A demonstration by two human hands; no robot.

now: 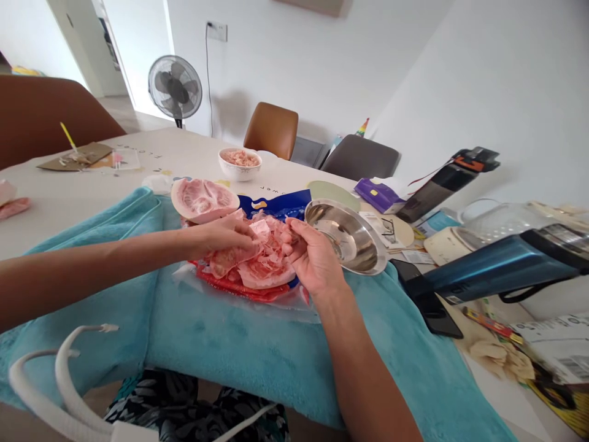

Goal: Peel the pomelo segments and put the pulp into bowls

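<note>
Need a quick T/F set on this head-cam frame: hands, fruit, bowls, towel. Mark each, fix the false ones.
1. The left hand and right hand are both at the pile of pink fruit pieces. True.
2. The metal bowl stands left of the pile. False: the metal bowl is on the right, beyond the right hand.
3. The white bowl holds pink pieces. True.
4. The towel is bright yellow. False: the towel is turquoise.
5. A cut fruit half lies beyond the left hand, cut face showing. True.
</note>
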